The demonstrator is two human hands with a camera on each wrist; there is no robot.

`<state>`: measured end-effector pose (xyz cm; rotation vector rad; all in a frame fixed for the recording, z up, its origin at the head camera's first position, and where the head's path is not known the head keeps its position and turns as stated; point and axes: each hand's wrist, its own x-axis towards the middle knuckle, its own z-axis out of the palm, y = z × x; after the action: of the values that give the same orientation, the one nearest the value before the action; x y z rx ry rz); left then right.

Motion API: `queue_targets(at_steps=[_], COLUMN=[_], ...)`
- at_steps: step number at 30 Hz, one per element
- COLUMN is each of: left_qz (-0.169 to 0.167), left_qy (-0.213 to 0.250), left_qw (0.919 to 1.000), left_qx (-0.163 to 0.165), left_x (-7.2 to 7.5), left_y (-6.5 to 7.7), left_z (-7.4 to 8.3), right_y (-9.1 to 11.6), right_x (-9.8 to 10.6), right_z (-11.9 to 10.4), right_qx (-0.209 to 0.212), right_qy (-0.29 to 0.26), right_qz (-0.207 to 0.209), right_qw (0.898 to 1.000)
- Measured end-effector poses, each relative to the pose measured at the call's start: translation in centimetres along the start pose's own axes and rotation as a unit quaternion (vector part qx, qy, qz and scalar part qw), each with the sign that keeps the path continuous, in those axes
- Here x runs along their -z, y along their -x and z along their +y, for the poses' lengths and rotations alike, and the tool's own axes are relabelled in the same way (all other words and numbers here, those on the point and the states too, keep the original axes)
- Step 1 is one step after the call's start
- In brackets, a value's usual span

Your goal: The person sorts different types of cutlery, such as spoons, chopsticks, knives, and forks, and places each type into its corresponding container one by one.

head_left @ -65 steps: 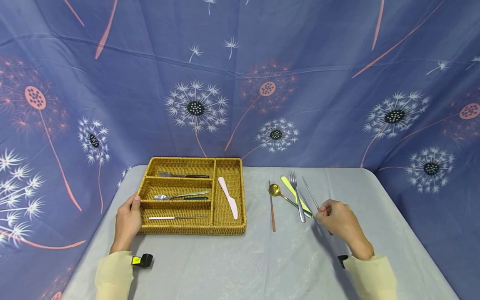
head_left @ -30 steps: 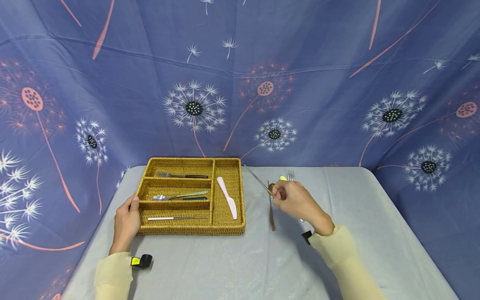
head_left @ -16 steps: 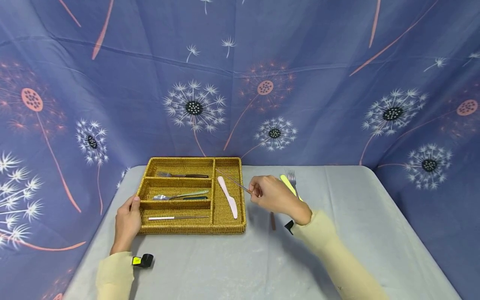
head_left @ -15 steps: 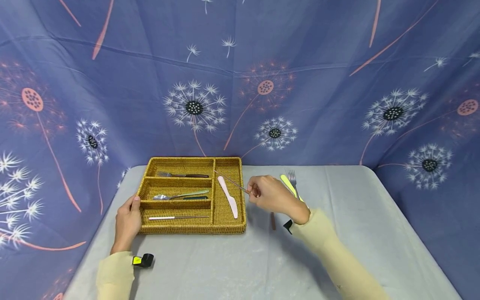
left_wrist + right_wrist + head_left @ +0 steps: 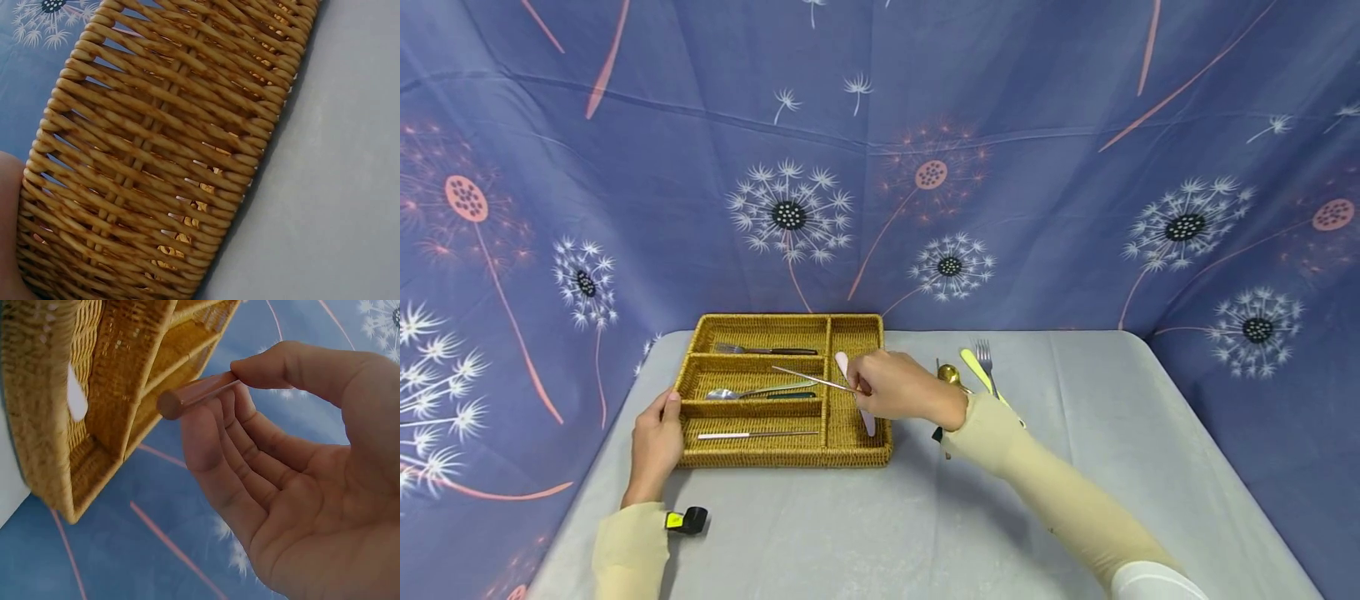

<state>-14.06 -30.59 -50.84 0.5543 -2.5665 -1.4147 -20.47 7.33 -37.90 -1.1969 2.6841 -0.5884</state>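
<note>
Plainly, the chopstick (image 5: 812,380) looks slim, silvery and brown-ended.

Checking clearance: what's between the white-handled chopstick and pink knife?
Head view: past the white-handled chopstick, a woven divider, then bare tray floor before the pink knife.

A golden-brown rectangular tray (image 5: 782,459) of rough, wicker-like weave. A slender stick (image 5: 200,392) with shiny metal shaft and smooth, glossy brown handle. A smooth, plastic-looking pale pink knife (image 5: 868,422). A polished gold metal round spoon (image 5: 949,374). A shiny silver metal fork (image 5: 985,358). A mostly matt, pale-grey tablecloth (image 5: 820,533).
</note>
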Motion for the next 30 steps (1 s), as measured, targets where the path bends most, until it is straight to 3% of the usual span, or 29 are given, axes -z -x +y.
queue_targets(at_steps=[16,25,30], left_qz=[-0.007,-0.01,-0.004], left_qy=[-0.002,0.002,-0.003], left_qw=[0.9999,0.9999,0.9999], left_qx=[0.007,0.012,0.009], left_x=[0.0,-0.1,-0.1], left_y=[-0.1,0.1,-0.1], left_z=[-0.1,0.0,-0.1], right_y=[-4.4,-6.3,-7.1], right_x=[-3.4,-5.1,-5.8], right_z=[-3.8,-4.9,-5.8], right_qx=[0.034,0.061,0.052], right_qy=[0.047,0.064,0.08], right_qz=[-0.088,-0.084,-0.094], right_qw=[0.994,0.993,0.991])
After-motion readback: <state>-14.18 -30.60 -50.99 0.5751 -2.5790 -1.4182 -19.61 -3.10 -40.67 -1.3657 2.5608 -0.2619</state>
